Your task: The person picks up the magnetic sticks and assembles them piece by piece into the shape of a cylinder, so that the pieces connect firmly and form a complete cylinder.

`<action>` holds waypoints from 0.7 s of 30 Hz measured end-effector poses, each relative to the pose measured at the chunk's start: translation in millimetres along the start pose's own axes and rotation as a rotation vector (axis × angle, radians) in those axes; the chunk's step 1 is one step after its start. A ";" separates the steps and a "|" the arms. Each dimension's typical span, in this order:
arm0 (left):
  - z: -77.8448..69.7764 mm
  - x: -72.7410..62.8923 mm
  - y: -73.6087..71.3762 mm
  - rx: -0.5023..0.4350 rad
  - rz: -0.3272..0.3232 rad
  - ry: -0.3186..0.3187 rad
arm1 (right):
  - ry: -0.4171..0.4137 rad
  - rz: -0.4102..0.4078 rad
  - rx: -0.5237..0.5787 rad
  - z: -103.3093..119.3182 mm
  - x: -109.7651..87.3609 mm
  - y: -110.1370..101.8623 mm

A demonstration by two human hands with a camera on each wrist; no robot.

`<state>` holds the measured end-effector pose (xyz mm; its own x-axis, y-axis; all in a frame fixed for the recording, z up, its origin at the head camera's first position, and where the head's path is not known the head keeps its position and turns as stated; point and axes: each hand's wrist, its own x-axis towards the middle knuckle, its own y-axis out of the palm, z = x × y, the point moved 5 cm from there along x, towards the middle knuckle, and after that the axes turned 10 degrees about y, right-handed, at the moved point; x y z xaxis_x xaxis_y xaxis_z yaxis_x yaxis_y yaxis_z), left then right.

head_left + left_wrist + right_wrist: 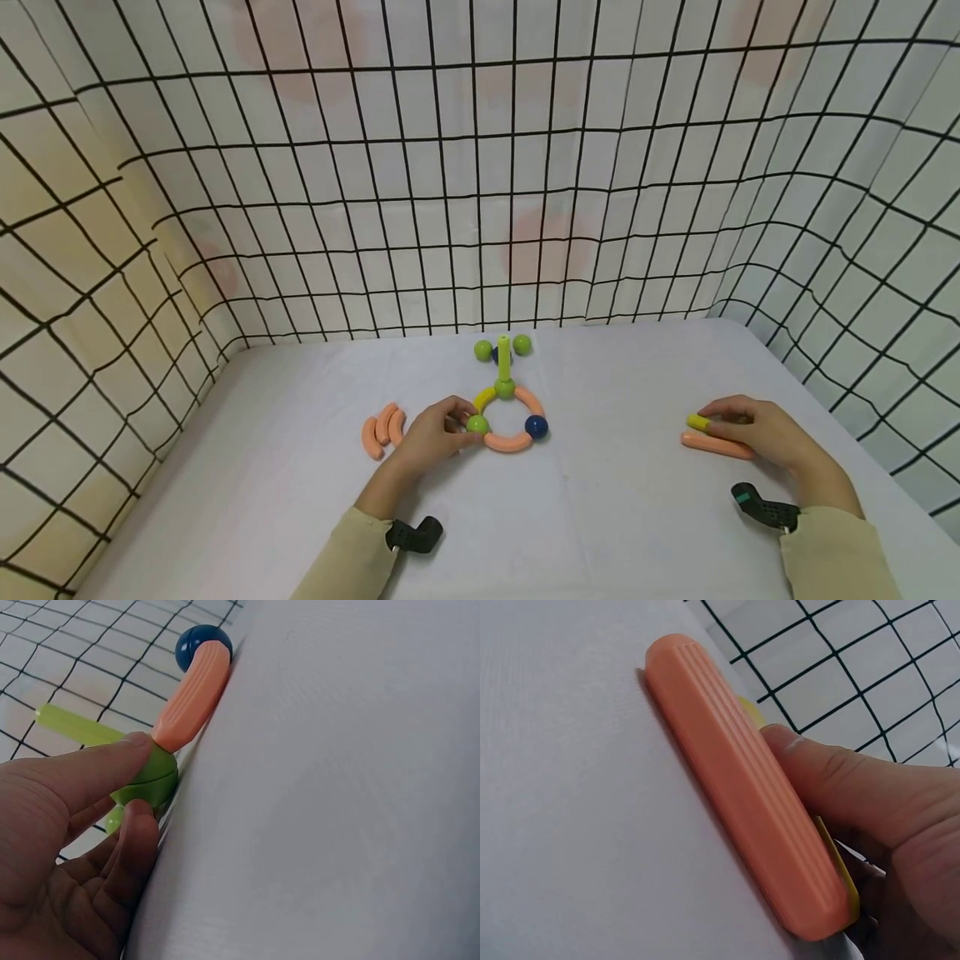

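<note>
A ring of curved orange (508,442) and yellow (485,398) pieces joined by balls lies on the white table. A light green stick (504,358) rises from its far green ball (505,388); a navy ball (536,427) forms the right corner. My left hand (435,433) pinches the ring's left green ball (477,425) between thumb and fingers, seen close in the left wrist view. Far to the right, my right hand (765,427) holds a yellow stick (698,422). Beside it lies a straight orange stick (742,787), which hides most of the yellow one in the right wrist view.
Three loose curved orange pieces (386,425) lie left of my left hand. Behind the ring are two green balls (522,343) and a dark blue ball, partly hidden by the upright stick. A black grid on white cloth (450,167) encloses the table's back and sides.
</note>
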<state>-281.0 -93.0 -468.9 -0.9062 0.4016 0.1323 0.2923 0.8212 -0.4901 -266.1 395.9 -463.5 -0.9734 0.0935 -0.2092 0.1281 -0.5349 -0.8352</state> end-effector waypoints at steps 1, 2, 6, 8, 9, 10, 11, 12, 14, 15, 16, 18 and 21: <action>-0.3 0.1 -0.1 -0.001 0.000 0.001 | -0.001 -0.009 -0.005 -0.2 0.3 0.0; -0.2 0.2 0.0 -0.001 0.001 0.003 | -0.003 -0.016 -0.009 -0.1 0.5 -0.1; 0.2 0.4 0.1 -0.004 0.004 0.004 | 0.006 -0.015 0.009 0.2 0.7 0.6; 0.4 0.7 0.2 -0.004 0.004 0.003 | 0.011 -0.014 0.020 0.5 0.7 0.6; 0.5 0.9 0.4 -0.004 0.005 0.003 | 0.013 -0.015 0.024 0.6 0.7 0.7; 0.9 1.0 0.5 -0.004 0.006 0.004 | 0.014 -0.018 0.025 0.7 0.8 0.8; 1.2 1.1 0.7 -0.002 0.006 0.004 | 0.018 -0.018 0.030 0.6 0.8 1.0; 1.5 1.1 0.8 -0.002 0.006 0.005 | 0.019 -0.020 0.034 0.6 0.8 1.2; 1.7 1.2 1.0 -0.004 0.005 0.001 | 0.028 -0.022 0.037 -0.2 1.1 1.8; 1.7 1.1 1.0 -0.005 0.004 -0.001 | 0.029 -0.026 0.036 -0.2 1.1 2.0; 1.5 1.4 0.9 -0.004 0.004 -0.001 | 0.033 -0.030 0.036 -0.7 1.3 2.0; 0.7 1.6 0.6 -0.002 0.005 -0.004 | 0.037 -0.042 0.033 -1.3 1.3 1.8; 0.3 1.3 0.3 0.001 0.006 -0.006 | 0.052 -0.050 0.055 -1.9 1.5 1.5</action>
<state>-282.2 -92.4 -469.1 -0.9063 0.4038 0.1246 0.2972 0.8186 -0.4915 -267.1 396.8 -465.9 -0.9669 0.1638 -0.1956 0.0680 -0.5734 -0.8165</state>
